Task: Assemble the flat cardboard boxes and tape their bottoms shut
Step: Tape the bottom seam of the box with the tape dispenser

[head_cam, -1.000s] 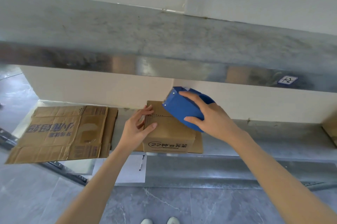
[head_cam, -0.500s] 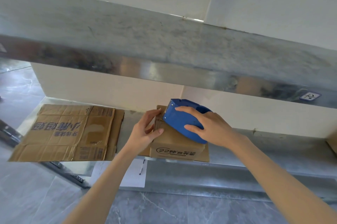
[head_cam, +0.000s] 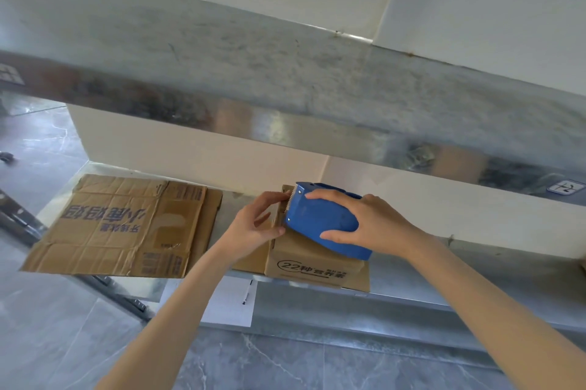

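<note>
A small brown cardboard box (head_cam: 309, 264) printed with "22" stands on the lower metal shelf (head_cam: 444, 278), on top of a flat piece of cardboard. My right hand (head_cam: 367, 224) grips a blue tape dispenser (head_cam: 320, 218) that lies on the box's top face, its toothed blade at the left edge. My left hand (head_cam: 257, 224) holds the box's left upper edge right beside the blade, thumb on the near side and fingers over the top. The tape itself is hidden by the dispenser.
A large flattened cardboard box (head_cam: 120, 228) with dark printing lies on the shelf to the left, overhanging its front edge. An upper metal shelf (head_cam: 285, 82) juts out above. A white paper sheet with a pen (head_cam: 234, 297) lies below. Grey tiled floor is underneath.
The dispenser came down from above the box onto its top and slid toward the left edge. My left hand stayed at the box's left edge. The camera tilted.
</note>
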Available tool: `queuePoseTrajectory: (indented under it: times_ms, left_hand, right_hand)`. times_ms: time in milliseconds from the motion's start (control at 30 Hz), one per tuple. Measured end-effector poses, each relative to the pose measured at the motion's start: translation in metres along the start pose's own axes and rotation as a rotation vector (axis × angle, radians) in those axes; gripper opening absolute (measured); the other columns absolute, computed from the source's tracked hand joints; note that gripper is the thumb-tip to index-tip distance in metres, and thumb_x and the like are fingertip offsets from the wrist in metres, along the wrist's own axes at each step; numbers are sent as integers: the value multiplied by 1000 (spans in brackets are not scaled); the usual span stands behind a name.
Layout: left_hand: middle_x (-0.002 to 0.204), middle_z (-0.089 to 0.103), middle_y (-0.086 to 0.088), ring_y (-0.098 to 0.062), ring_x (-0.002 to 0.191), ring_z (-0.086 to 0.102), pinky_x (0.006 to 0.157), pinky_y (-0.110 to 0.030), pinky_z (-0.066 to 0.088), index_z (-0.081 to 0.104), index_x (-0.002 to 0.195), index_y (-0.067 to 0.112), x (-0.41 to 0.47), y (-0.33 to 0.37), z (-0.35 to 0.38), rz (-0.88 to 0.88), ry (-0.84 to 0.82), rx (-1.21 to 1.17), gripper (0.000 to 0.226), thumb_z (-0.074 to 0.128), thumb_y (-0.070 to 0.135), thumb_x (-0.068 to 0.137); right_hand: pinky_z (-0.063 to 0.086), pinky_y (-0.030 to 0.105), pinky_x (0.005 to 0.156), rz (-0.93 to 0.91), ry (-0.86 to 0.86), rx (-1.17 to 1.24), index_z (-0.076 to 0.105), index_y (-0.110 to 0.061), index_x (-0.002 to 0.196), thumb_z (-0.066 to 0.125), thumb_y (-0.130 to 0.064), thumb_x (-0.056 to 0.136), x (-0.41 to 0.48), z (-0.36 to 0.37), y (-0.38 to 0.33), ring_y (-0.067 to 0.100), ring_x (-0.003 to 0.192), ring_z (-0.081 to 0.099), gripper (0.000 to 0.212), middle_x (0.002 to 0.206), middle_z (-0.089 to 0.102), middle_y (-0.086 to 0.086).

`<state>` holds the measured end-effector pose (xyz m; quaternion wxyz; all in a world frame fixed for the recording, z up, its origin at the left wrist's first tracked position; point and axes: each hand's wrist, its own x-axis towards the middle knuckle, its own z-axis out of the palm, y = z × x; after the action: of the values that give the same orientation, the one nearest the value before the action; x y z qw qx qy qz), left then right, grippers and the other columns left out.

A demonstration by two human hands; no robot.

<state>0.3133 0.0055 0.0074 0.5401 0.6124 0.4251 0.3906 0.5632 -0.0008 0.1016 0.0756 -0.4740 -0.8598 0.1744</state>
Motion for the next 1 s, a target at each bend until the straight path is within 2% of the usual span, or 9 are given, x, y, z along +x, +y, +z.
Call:
queuePoseTrajectory:
  times_ms: [100,200,433,533,667,733,833,1000]
  left_hand:
    - [128,63,14,-3,129,50,111,-30,34,62,123,27,8,13,-8,62,31,9,47,67,6,81]
    - [132,63,11,-7,129,51,108,-35,38,61,129,20,18,27,-10,101,15,15,43,62,2,90]
    - [115,70,-1,-15,110,66,96,-31,52,65,113,25,35,35,-2,92,-55,77,59,49,-24,84]
    - [104,72,2,-11,100,68,87,-26,54,69,103,23,37,33,-1,95,-49,87,53,51,-23,84]
    - [98,73,-7,-19,93,68,84,-39,55,71,94,15,39,30,1,86,-29,118,45,47,-23,84]
    - [101,73,-6,-17,95,68,85,-37,55,71,97,14,40,30,0,69,-30,119,45,46,-21,86]
    - [106,74,-3,-14,100,69,86,-27,55,70,108,11,40,32,-3,42,-122,143,43,47,-19,88]
    - [113,72,3,-6,108,65,90,-18,49,69,115,12,41,35,-4,35,-183,251,42,52,-16,88]
  right_hand:
    - [40,19,52,-16,21,-2,22,-75,132,62,-61,84,-8,7,4,15,47,42,64,55,47,-2]
    - [40,18,55,-22,38,-25,20,-76,132,62,-60,85,-13,12,6,18,54,46,65,55,44,2]
    - [44,23,55,-13,17,-40,14,-77,132,58,-62,88,-15,12,7,17,55,51,64,69,58,5]
    - [47,26,60,-8,13,-48,11,-78,131,56,-62,88,-15,12,6,15,57,53,65,73,60,5]
    - [43,20,55,-11,27,-29,12,-78,132,56,-63,88,-16,10,7,15,56,52,64,69,57,3]
    - [42,20,54,-10,36,-22,13,-78,132,56,-63,88,-18,11,8,15,56,51,63,66,55,2]
    - [39,19,53,-21,54,-29,13,-78,131,56,-62,88,-19,12,8,17,55,49,63,61,51,1]
    - [39,17,53,-18,58,-33,13,-78,132,52,-66,87,-21,12,9,13,55,50,61,64,51,-5]
